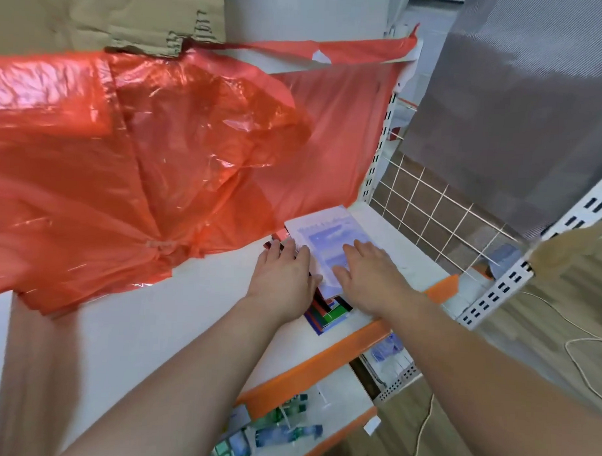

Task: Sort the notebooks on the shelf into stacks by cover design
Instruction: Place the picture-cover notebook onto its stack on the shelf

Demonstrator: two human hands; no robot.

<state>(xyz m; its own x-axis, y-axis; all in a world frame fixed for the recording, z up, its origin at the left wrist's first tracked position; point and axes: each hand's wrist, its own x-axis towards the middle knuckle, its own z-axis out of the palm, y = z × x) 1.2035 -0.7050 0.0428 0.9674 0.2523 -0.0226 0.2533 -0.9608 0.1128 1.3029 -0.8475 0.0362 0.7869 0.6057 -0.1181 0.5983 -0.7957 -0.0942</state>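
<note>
Head view suggests you are early in the sort: the notebooks (329, 312) lie in one mixed pile near the right end of the white shelf (187, 309), with a pale blue notebook (326, 234) on top. Your right hand (373, 274) lies flat on that cover, fingers straight and gripping nothing. Your left hand (284, 275) rests palm down on the pile's left edge, fingers stretched out. Both forearms reach forward. Next, I judge, pinch the top cover's edge and lift it clear — the red plastic sheet (142, 154) hangs just beside.
</note>
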